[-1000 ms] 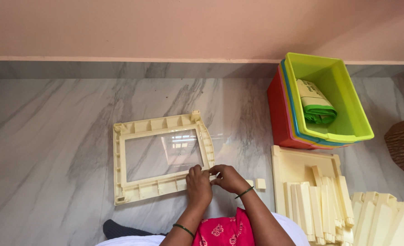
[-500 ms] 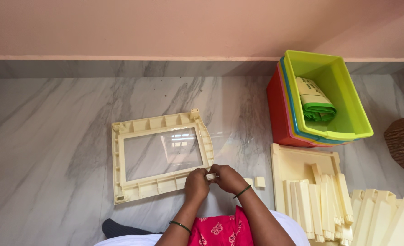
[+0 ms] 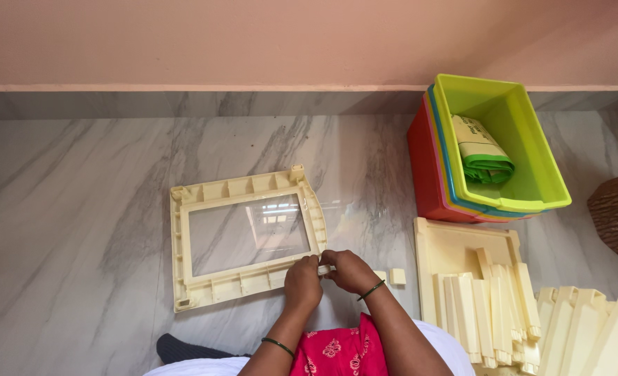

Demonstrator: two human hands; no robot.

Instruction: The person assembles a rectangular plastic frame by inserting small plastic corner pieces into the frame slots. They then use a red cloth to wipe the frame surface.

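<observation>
A cream plastic frame (image 3: 246, 186) with a clear pane in its middle lies flat on the grey marble floor. My left hand (image 3: 302, 282) and my right hand (image 3: 349, 270) meet at the frame's near right corner. Both pinch a small cream plastic piece (image 3: 323, 269) held against that corner. Most of the piece is hidden by my fingers.
Another small cream block (image 3: 397, 276) lies on the floor right of my hands. A cream tray (image 3: 448, 244) with several cream strips sits at the right, more cream parts (image 3: 588, 334) beside it. Stacked bins, green one (image 3: 532, 150) on top holding a folded bag, stand by the wall.
My hands stay at the frame's near right corner, with only small finger shifts on the piece. The view has drifted slightly.
</observation>
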